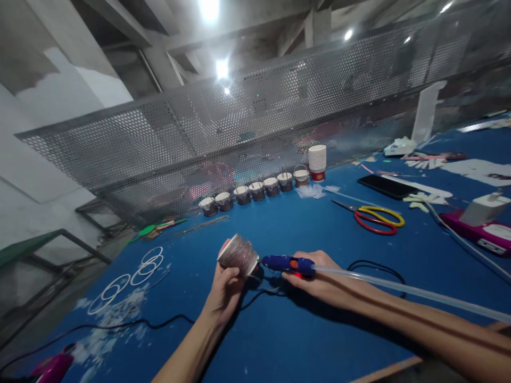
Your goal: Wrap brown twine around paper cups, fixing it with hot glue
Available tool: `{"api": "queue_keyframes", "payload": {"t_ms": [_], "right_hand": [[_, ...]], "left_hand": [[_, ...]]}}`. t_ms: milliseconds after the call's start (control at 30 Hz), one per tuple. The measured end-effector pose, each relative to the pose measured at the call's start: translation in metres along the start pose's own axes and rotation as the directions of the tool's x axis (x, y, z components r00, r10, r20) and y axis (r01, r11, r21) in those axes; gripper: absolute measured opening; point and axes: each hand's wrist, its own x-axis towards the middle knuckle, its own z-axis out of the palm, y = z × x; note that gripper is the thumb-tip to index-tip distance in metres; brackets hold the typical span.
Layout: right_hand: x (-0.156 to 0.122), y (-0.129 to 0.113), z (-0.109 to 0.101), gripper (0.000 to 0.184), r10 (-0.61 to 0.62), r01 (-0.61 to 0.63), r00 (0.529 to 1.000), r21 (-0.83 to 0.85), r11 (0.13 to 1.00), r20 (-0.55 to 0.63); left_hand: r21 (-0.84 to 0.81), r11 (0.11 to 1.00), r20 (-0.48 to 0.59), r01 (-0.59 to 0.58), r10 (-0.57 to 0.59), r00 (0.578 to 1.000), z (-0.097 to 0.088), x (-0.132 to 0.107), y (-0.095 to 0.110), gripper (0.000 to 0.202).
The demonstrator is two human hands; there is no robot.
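Observation:
Tilted on its side, a small paper cup [238, 254] wrapped in brownish-grey cord is gripped by my left hand [227, 284], thumb on the near side. My right hand [319, 282] is closed around a blue hot glue gun [288, 264], whose nozzle points left and meets or nearly meets the cup's rim. From the gun's back a long clear glue stick [399, 284] runs over my right forearm. Several similar wrapped cups [256, 191] with thin handles stand in a row at the back of the table.
A stack of paper cups [318, 162] ends the row. Right of centre lie scissors [375, 219] with red and yellow handles and a black phone [387, 186]. White rings [115, 287] lie at left, a black cable [159, 322] crosses the blue table, and a perforated metal screen [239, 133] stands behind.

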Motion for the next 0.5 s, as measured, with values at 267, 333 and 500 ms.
{"api": "queue_keyframes", "payload": {"t_ms": [267, 333, 500], "right_hand": [[-0.006, -0.006, 0.008, 0.026, -0.134, 0.134, 0.990, 0.005, 0.991, 0.053], [-0.006, -0.004, 0.010, 0.027, -0.154, 0.155, 0.986, -0.013, 0.988, 0.058], [-0.005, -0.004, 0.004, 0.023, -0.110, 0.109, 0.992, 0.020, 0.994, 0.069]], "left_hand": [[-0.027, 0.999, -0.062, -0.037, 0.035, 0.997, 0.007, 0.000, -0.002, 0.074], [-0.014, 0.999, -0.058, -0.042, 0.041, 0.998, 0.008, 0.000, -0.002, 0.074], [-0.009, 1.000, -0.060, -0.023, 0.022, 0.998, 0.006, -0.001, 0.000, 0.070]]}}
